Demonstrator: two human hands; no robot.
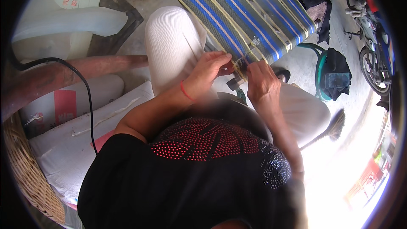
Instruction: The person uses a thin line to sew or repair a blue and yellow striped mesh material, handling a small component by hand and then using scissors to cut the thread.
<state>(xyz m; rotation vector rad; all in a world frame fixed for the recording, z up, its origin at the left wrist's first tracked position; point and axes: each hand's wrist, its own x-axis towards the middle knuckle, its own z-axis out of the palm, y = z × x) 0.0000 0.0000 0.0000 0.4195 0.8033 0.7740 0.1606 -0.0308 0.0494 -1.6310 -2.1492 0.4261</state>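
The striped woven webbing, in blue, green and white bands, lay in front of the person, at the upper middle of the view, slanting from upper left to lower right. Its near end came down between the two hands, where a small dark tangle of loose strands was visible.

The left hand was beside this end, from its left side. Its thumb and fingers stood in a narrow position, close to the strands, but I could not tell what was gripped between them. A red band was around the left wrist. The right hand was on the other side of the strands, with its fingers bent and near together at the edge of the webbing; its fingertips were partly hidden, so I could not tell its grip either.

The person's light trousers showed beside the webbing. To the right, a phone rested on a black bag, and farther away stood a motorcycle. On the left were white sacks and a wicker basket.
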